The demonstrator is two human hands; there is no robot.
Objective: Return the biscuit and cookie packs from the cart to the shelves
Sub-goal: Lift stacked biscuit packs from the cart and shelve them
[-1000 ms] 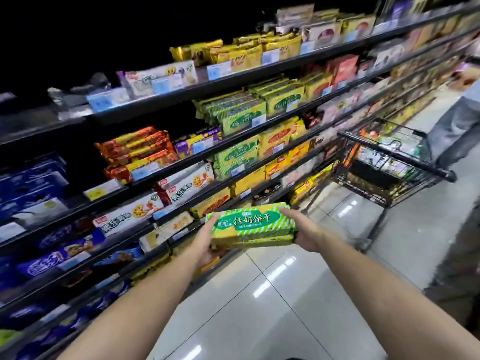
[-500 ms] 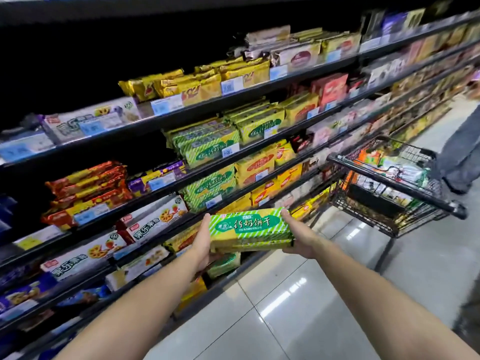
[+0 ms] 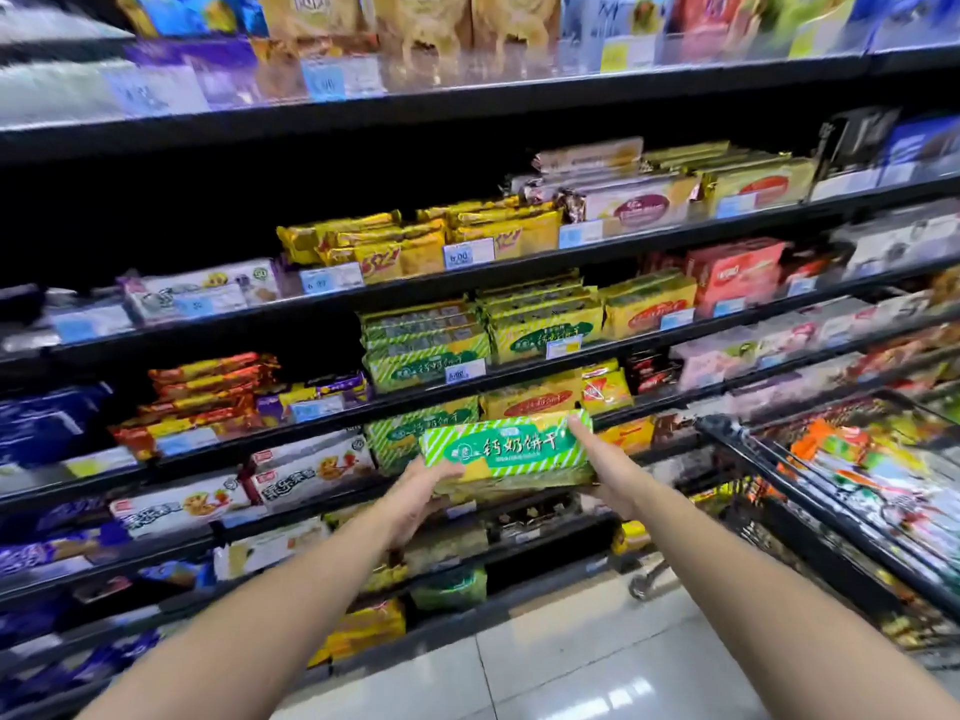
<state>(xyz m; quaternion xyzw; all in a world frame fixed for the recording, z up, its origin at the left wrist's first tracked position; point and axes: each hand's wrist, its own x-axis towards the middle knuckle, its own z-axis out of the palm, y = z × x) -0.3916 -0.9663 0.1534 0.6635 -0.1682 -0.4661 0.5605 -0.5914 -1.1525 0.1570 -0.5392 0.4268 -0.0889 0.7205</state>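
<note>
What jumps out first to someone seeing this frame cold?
The green-and-white striped biscuit pack at centre, held at its ends by the left hand and right hand in front of the shelves. Just behind and above it sit matching green striped packs, stacked on the shelves. At the right edge, the black wire cart holds more colourful packs.
</note>
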